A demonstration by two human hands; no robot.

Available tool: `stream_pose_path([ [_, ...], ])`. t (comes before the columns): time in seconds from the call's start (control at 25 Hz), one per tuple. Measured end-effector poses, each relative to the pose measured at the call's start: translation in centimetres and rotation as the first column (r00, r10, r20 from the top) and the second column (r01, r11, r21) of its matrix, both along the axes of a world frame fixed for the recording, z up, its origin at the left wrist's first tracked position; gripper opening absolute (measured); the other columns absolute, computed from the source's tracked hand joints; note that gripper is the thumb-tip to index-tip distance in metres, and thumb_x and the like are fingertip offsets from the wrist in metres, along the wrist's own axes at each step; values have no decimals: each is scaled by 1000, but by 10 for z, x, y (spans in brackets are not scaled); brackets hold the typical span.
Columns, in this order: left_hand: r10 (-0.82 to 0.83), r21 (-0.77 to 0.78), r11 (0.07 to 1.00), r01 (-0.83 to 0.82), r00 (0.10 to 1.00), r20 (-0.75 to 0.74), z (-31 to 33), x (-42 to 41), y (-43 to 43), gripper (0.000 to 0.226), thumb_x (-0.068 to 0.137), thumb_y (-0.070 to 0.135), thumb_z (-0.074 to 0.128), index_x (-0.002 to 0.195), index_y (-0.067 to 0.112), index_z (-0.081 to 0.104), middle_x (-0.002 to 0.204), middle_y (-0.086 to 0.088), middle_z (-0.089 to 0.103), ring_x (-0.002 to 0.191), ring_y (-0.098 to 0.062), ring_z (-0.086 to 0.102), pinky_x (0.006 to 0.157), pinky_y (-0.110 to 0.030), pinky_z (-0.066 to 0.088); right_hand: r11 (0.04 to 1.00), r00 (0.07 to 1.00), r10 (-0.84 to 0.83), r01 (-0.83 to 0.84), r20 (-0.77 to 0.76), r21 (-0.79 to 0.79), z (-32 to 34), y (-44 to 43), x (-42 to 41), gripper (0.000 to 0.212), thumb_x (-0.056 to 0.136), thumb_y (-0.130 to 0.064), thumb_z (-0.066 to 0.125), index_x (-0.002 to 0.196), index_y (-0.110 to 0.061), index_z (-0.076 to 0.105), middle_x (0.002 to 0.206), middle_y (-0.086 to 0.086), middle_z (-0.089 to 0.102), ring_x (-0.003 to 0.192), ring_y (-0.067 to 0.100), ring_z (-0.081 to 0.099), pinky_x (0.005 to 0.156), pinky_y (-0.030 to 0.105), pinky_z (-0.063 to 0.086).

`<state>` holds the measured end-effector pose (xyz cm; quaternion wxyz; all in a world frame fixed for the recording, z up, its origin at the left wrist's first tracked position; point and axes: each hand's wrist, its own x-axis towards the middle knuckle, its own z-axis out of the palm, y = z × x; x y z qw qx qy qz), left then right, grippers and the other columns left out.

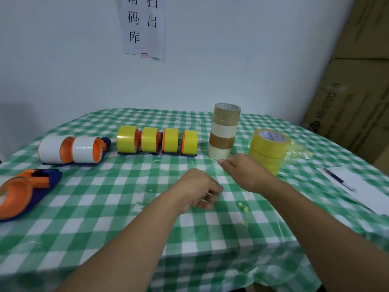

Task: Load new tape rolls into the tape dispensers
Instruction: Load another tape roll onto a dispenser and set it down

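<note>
An empty orange and blue tape dispenser [23, 190] lies at the left front of the green checked table [105, 207]. Behind it stand two dispensers with white rolls [69, 149]. A row of several dispensers with yellow rolls [157, 141] stands mid-table. To their right is a stack of several brown and cream tape rolls [224, 131], then two stacked yellow rolls [269, 150]. My right hand [244, 170] hovers at the foot of the brown stack, fingers curled, with nothing seen in it. My left hand [200, 190] hangs over the cloth, loosely curled and empty.
Small yellow tape scraps [243, 207] lie near my hands. Crumpled clear wrap [300, 150] sits beside the yellow rolls. A white sheet [362, 186] with a pen [337, 179] lies at the right edge. Cardboard boxes [357, 91] stand on the right, and a wall is behind.
</note>
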<state>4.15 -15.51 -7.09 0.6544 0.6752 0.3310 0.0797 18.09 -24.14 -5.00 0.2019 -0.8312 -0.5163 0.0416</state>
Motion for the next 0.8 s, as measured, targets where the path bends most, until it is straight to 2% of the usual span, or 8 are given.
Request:
stream_pose_path([
  [0.08, -162, 164, 970, 179, 981, -110, 0, 4, -12, 15, 78, 10, 82, 89, 7, 72, 82, -8, 67, 66, -16, 59, 46, -22, 48, 999, 999, -11, 9, -49, -51, -3, -3, 1, 51, 104, -39, 50, 61, -12, 42, 51, 0, 42, 48, 15, 40, 50, 31, 32],
  [0.16, -279, 288, 896, 339, 933, -229, 1, 12, -24, 19, 74, 18, 87, 83, 15, 71, 79, -3, 66, 63, -13, 57, 45, -21, 43, 989, 990, -17, -4, -139, -147, -4, -7, 4, 43, 102, -27, 55, 63, -9, 53, 50, 1, 55, 44, 16, 55, 47, 30, 46],
  [0.24, -339, 376, 815, 441, 889, -308, 2, 23, -32, 23, 71, 26, 89, 79, 20, 68, 72, 2, 64, 58, -11, 55, 44, -20, 40, 981, 982, -20, -17, -186, -194, -4, -12, 8, 28, 95, -3, 52, 69, -5, 61, 60, 11, 68, 54, 26, 70, 52, 32, 58],
  [0.32, -361, 405, 772, 490, 862, -356, 2, 32, -37, 28, 71, 29, 90, 83, 18, 67, 65, 4, 62, 56, -12, 56, 44, -20, 41, 984, 984, -23, -9, -177, -181, -3, -14, 11, 26, 87, 6, 47, 70, -5, 63, 61, 12, 68, 59, 29, 72, 53, 33, 58],
  [0.48, -367, 387, 737, 554, 809, -460, -3, 41, -42, 41, 70, 25, 91, 98, 1, 74, 74, -8, 65, 63, -20, 59, 58, -29, 51, 981, 993, -8, -15, -117, -194, -5, -14, 15, 32, 103, -22, 50, 74, -8, 51, 68, 9, 58, 53, 23, 61, 44, 31, 49],
  [0.56, -368, 397, 726, 561, 805, -465, -6, 43, -41, 38, 71, 23, 89, 98, -1, 75, 76, -10, 66, 66, -22, 60, 63, -31, 54, 979, 999, 13, -20, -39, -204, -5, -13, 14, 41, 106, -30, 45, 70, -12, 42, 69, 5, 49, 56, 18, 49, 50, 32, 39],
  [0.64, -371, 403, 729, 553, 814, -447, -9, 46, -39, 31, 75, 21, 86, 94, -2, 76, 70, -9, 65, 63, -21, 59, 61, -30, 53, 970, 998, 54, -48, 18, -239, -5, -13, 12, 47, 108, -33, 40, 67, -11, 38, 66, 3, 43, 57, 14, 40, 54, 33, 31],
  [0.8, -332, 425, 753, 503, 847, -415, -10, 49, -35, 14, 83, 17, 75, 84, 2, 74, 64, -7, 63, 59, -20, 57, 56, -27, 49, 965, 1000, 9, -16, -28, -263, -8, -19, 17, 55, 106, -39, 45, 59, -10, 40, 55, 4, 41, 51, 17, 37, 51, 30, 30],
])
